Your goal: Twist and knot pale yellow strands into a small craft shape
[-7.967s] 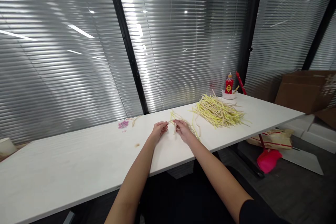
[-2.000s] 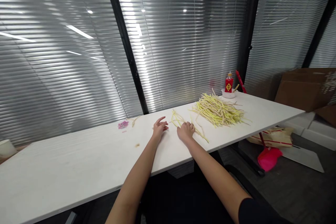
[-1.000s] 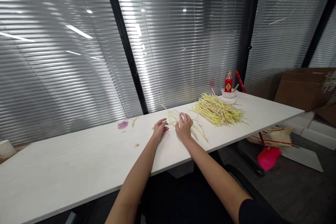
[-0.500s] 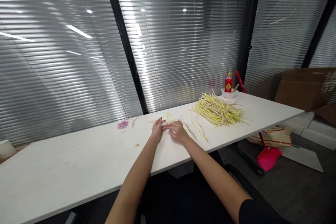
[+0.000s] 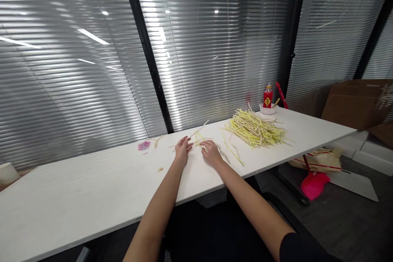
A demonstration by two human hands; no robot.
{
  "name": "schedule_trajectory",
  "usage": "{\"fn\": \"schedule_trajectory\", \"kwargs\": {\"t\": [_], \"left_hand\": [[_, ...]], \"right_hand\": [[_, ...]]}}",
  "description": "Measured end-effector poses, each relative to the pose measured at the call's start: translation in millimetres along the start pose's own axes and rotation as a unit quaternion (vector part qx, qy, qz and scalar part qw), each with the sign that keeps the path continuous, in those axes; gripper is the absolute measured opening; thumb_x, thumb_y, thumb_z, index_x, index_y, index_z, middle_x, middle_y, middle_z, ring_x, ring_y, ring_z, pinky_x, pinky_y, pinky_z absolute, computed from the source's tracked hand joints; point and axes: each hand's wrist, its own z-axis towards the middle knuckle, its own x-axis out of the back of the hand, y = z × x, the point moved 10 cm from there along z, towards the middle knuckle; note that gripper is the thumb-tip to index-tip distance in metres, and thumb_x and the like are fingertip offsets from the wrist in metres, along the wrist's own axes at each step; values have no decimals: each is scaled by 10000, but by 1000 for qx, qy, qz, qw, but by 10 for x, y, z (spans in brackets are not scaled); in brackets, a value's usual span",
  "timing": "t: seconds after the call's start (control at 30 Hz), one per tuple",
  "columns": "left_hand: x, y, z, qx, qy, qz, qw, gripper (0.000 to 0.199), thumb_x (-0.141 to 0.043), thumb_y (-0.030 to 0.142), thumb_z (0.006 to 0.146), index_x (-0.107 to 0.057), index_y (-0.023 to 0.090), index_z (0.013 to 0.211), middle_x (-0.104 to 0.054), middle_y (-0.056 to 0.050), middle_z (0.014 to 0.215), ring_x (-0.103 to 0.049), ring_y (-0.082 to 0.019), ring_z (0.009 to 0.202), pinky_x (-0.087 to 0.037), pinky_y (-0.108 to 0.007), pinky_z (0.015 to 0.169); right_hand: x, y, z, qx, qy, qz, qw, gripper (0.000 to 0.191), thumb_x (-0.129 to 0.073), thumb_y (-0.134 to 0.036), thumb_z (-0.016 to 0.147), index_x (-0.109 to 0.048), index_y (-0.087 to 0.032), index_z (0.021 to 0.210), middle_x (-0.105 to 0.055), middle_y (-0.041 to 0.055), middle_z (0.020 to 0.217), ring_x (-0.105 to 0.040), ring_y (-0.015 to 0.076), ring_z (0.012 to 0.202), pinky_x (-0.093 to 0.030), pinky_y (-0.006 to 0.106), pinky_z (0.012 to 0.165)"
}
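My left hand is over the table with its fingers curled around a thin pale strand, which slants up to the right. To its right, my right hand has fingers bent together at a pale strand between the hands; the exact grip is partly hidden. A bent yellow strand lies just beyond the fingers. Several loose yellow and cream strands rest right of my right hand. Farther right is a large heap of similar strands.
On the white table lie a small pink-purple pile, a pale bundle and a brownish spot. A red bottle stands in a shallow white bowl at the back right. Blinds rise behind; a cardboard box is right.
My hands have moved slightly apart. A pale strand now sticks up and right from my left hand; it lay lower before.
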Motion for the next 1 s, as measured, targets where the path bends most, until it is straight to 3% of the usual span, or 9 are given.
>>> {"fn": "schedule_trajectory", "kwargs": {"t": [0.2,0.3,0.5,0.73,1.0], "left_hand": [[-190,81,-68,-53,-63,123,989,439,-664,428,704,-592,162,1046,-615,-112,1108,-646,-158,764,-475,-276,707],[-330,114,-134,-84,-107,161,977,452,-664,462,689,-620,142,1005,-640,-126,1045,-640,-182,771,-482,-309,716],[-499,159,-245,-114,-174,193,959,409,-663,448,691,-658,128,944,-661,-133,964,-629,-202,798,-492,-355,757],[-522,155,-249,-126,-181,222,950,367,-663,428,689,-662,129,902,-668,-119,916,-634,-201,770,-498,-368,760],[-506,94,-227,-103,-167,229,954,382,-610,447,731,-644,131,944,-657,-113,915,-630,-188,746,-489,-334,715]], "right_hand": [[-47,100,-25,-62,-32,9,998,485,-467,-116,759,-496,-197,1236,-602,45,1111,-509,195,1057,-400,359,945],[-48,126,-25,-75,-31,17,997,528,-475,-137,766,-453,-209,1289,-590,44,1144,-513,191,1071,-401,357,949],[-28,120,-13,-72,-14,17,997,372,-470,-121,771,-593,-195,1114,-622,40,1085,-538,185,1033,-399,324,936],[-15,161,-17,-84,-8,3,996,150,-498,-217,837,-632,-199,902,-657,23,891,-569,175,860,-416,297,794],[1,185,-18,-97,6,9,995,142,-484,-189,829,-624,-186,849,-645,22,831,-560,149,779,-404,267,741]]}}
